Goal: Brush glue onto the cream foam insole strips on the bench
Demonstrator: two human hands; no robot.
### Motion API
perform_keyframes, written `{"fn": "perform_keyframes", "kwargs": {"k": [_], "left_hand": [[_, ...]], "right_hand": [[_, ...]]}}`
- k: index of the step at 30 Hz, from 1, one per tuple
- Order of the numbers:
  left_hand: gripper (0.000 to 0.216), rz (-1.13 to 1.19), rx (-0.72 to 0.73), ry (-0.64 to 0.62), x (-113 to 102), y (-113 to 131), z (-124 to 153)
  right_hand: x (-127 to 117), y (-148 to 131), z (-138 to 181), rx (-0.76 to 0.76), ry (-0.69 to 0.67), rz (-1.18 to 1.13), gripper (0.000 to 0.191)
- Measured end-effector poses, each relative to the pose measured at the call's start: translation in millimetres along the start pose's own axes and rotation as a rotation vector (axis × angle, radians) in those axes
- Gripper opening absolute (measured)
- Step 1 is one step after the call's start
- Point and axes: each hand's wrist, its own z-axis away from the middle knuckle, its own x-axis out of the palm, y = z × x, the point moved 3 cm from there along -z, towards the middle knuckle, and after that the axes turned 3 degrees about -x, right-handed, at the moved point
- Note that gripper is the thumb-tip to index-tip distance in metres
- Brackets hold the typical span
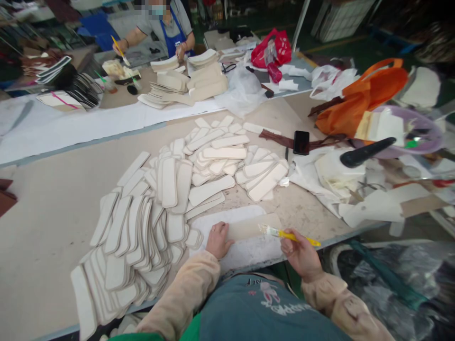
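My right hand (301, 253) is closed round the yellow handle of a paintbrush (293, 235). The white-coated bristles touch the right end of a long beige strip (254, 226) with rounded corners. My left hand (218, 240) lies on the strip's left end, fingers stretched out and pressing down. Beneath the strip is a white sheet (249, 248) at the table's front edge. To the left and beyond my hands spreads a large heap of pale rounded pieces (131, 227), stacked and overlapping.
A white tub (341, 170) with a black-handled tool (368, 152) stands to the right. Behind it are a phone (301, 142), an orange bag (366, 99) and a purple basin (426, 128). Across the table a co-worker (170, 31) holds another brush (121, 50). A plastic-filled bin (387, 274) stands at lower right.
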Motion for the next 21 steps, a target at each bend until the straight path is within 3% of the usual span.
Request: {"fn": "perform_keyframes", "kwargs": {"k": [5, 9, 12, 16, 21], "left_hand": [[0.058, 0.008, -0.034, 0.062, 5.3, -1.3, -0.9], [0.048, 0.061, 0.009, 0.167, 8.9, -7.0, 10.1], [0.032, 0.084, 0.073, 0.202, 12.1, -10.7, 23.6], [0.023, 0.096, 0.101, 0.2, 18.6, -15.5, 33.8], [0.018, 0.108, 0.076, 0.221, 22.1, -19.1, 32.7]], "right_hand": [[-6.6, -13.7, -6.9, -0.022, -0.064, 0.13, 0.049], [-6.8, -18.2, -8.1, -0.183, -0.073, 0.617, 0.03], [0.1, -14.3, -8.1, -0.21, -0.111, 0.886, 0.022], [15.7, 2.1, -14.2, -0.2, -0.19, 1.008, 0.02], [43.4, 30.1, -30.2, -0.171, -0.303, 1.001, 0.025]]}}
